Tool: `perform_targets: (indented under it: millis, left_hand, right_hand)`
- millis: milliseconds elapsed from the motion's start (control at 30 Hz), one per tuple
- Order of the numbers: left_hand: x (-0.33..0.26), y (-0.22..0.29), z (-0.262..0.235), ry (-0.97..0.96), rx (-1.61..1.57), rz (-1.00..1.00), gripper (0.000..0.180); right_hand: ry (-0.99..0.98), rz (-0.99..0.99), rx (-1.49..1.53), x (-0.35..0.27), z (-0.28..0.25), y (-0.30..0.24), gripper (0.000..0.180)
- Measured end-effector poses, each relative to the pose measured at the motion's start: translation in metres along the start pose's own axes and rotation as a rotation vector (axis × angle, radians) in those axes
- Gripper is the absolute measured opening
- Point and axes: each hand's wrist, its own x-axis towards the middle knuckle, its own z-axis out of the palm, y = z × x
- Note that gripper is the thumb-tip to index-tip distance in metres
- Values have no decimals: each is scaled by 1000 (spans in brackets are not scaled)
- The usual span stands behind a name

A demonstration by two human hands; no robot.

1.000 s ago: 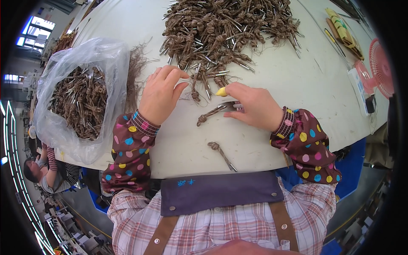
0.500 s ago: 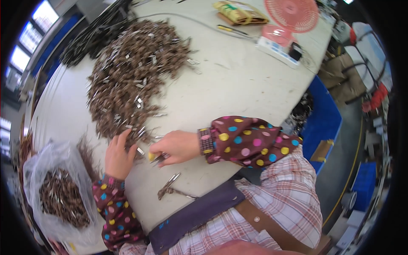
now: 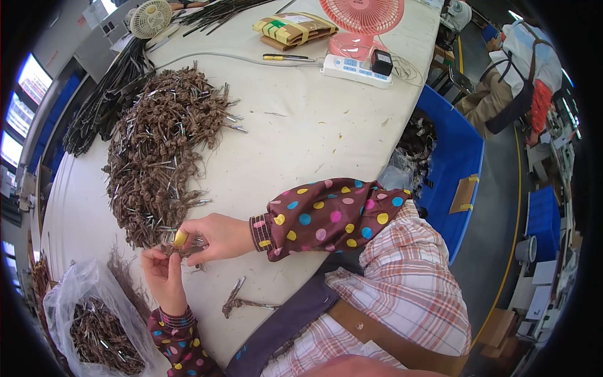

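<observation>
Swinging further round, the view now takes in the pink fan (image 3: pixel 361 16) and the white power strip (image 3: pixel 357 65) at the far edge of the table (image 3: pixel 301 144), where half a second ago they sat up in the corner. Both hands have barely shifted against the work; they hold at the near tip of the big brown pile (image 3: pixel 160 151), just as they did.

Right hand (image 3: pixel 217 237) now: fingers curled in, yellow-capped thumb pressing down on a small brown curled piece with a metal end (image 3: pixel 182 250). Left hand (image 3: pixel 162 271) comes up from below, fingertips pinching the same piece from the other side. So both hands are clenched on one item, which lies low on the table just at the foot of the pile. Whether it has come fully free of the pile I cannot tell; strands run together there.

Just beside the person's apron, two loose pieces (image 3: pixel 242 300) lie on the table, apart from the heap. Near the left forearm, the clear plastic bag (image 3: pixel 94 327) holds more of the same brown stuff.

My read: the head turned, the hands did not. That looks like steady piece-by-piece handling carrying on at the pile's edge, with the pile large and the bag only partly filled.

Off right, a blue bin (image 3: pixel 455 163) stands below the table's edge.
</observation>
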Motion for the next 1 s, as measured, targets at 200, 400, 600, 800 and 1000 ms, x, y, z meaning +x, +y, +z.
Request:
perform_targets:
  millis: [200, 400, 600, 800, 1000]
  left_hand:
    - [-2, 7, -3, 25, -138, -146, 41]
    - [0, -9, -26, -205, -30, -205, 33]
    - [6, -9, -28, -77, 158, -197, 27]
    - [9, 7, -28, 63, 651, 81, 24]
    - [10, 12, -24, -49, 884, 468, 28]
  right_hand:
    - [-30, 31, -70, 4, -1, 5, 28]
    - [-143, 42, -243, 5, -11, 3, 26]
    - [-126, 251, -48, 7, -16, 5, 24]
    - [-111, 329, 6, 8, -17, 4, 23]
    - [-232, 414, 52, 11, -19, 4, 24]
